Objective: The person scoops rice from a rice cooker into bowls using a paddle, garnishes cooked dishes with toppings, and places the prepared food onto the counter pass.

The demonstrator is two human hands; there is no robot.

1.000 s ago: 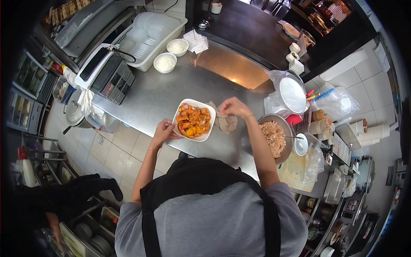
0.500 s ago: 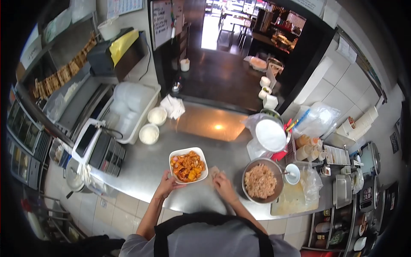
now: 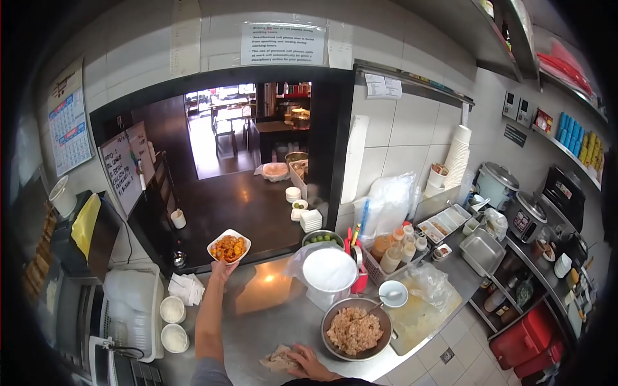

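My left hand [image 3: 223,270] reaches forward with its fingers under and against the near side of a white square bowl [image 3: 215,251]. In the bowl is glossy orange-brown saucy food in chunks [image 3: 230,247]. The bowl is at the dark counter beyond the steel worktop; whether it touches the surface I cannot tell. Near the front edge, my right hand [image 3: 309,362] grips a crumpled brownish cloth [image 3: 279,358] on the steel. Just right of that hand stands a metal mixing bowl [image 3: 384,344] of pale pink minced mixture [image 3: 355,330] with a utensil in it.
Two tubs of white rice [image 3: 172,309] and paper napkins [image 3: 186,289] lie left of my left arm. A white round lid-like item [image 3: 330,270], sauce bottles [image 3: 391,258] and a cutting board [image 3: 412,325] are at right. The opening's dark frame [image 3: 336,154] borders the dark counter [image 3: 270,222].
My left hand has carried the food bowl forward, away from my body to the dark counter. My right hand stays by the cloth. The view has turned right and upward.
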